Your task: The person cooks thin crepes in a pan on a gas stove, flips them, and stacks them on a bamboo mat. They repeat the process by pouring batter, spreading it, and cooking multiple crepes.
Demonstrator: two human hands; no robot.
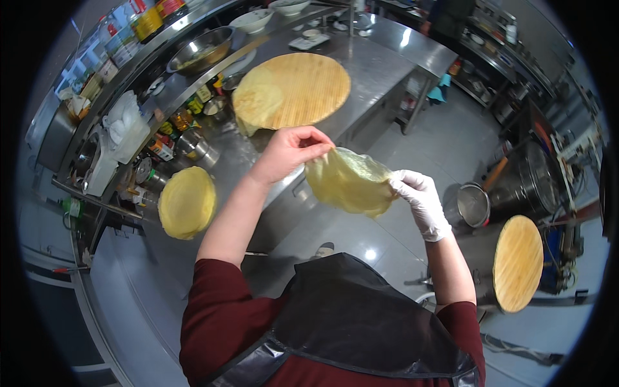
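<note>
A thin, yellow, translucent pancake sheet [350, 181] hangs between my two hands over the floor, just off the counter's edge. My bare left hand [295, 150] pinches its upper left edge between thumb and fingertips. At the opposite edge, my right hand [417, 200] in a white glove grips it. Beyond them, a round bamboo board [314, 87] lies on the steel counter, with another thin yellow sheet [258, 96] over its left side, drooping past the rim. Left of my forearm is a round pile of yellow sheets [187, 203].
Bottles, jars and steel pots [193, 145] line the counter's left side, below a steel shelf [145, 82] with a large metal bowl [203, 51]. At right are a second round wooden board [518, 263], a strainer [474, 205] and a big steel pot [537, 179]. Another person [449, 19] stands far back.
</note>
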